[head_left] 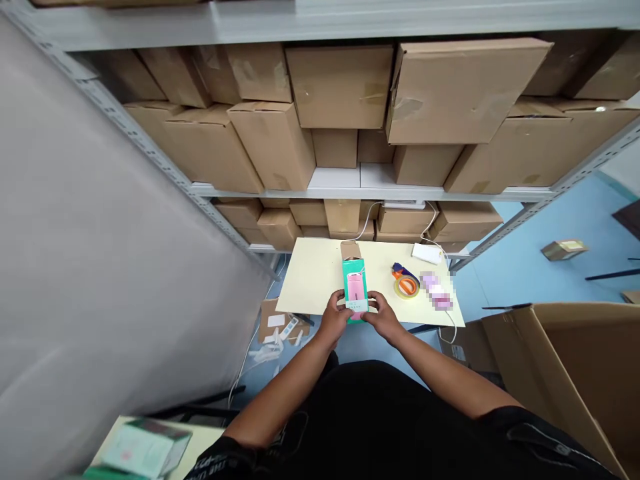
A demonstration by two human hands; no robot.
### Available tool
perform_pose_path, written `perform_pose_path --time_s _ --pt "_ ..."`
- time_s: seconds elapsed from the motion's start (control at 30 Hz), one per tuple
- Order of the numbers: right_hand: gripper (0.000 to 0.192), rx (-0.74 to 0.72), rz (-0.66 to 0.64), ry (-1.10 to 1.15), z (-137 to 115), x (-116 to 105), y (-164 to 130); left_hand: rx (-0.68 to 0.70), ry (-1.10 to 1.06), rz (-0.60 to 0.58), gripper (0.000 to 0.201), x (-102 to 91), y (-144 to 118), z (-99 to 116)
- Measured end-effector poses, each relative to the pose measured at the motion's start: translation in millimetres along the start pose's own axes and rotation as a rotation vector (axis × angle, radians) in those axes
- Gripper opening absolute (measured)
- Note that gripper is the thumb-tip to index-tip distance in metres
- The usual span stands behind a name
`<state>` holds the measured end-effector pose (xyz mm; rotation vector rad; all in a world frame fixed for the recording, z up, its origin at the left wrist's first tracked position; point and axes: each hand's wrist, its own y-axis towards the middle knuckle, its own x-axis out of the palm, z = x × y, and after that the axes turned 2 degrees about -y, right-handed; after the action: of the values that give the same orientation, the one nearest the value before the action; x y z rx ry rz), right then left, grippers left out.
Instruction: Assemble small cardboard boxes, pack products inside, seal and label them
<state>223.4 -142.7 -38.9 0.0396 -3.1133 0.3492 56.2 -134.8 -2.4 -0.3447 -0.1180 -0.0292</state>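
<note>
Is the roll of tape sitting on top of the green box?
No, the roll of tape lies on the table, apart from the green box held by both hands.

thing: green carton (355, 293) with a pink device pictured on its face | state: brown top flap open at the far end | pose: lying flat, long axis pointing away from the person | place: near edge of the cream counter (315, 280) | contact: gripped at its near end on both sides
</note>
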Motion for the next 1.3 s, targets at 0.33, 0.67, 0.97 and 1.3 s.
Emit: perform_pose_path --time_s 0.33,0.67,0.97,1.3 --pt "0.058 -0.015 0.216 -0.107 -5.0 23.7 68.5 0.009 0.138 -0.199 0.064 -27.2 104.9 21.4" --pt "0.058 -0.032 0.167 -0.333 26.5 -19.2 122.6 -0.061 0.309 -0.07 0.055 0.1 156.5 -8.7" --pt "0.06 0.088 -0.014 -0.335 58.7 -39.3 149.6 -0.112 0.279 -0.008 0.052 13.3 174.9 -24.7" --pt "0.058 0.111 0.076 -0.368 50.8 -39.9 145.4 -0.108 0.29 -0.034 0.061 -4.3 178.2 -45.9"
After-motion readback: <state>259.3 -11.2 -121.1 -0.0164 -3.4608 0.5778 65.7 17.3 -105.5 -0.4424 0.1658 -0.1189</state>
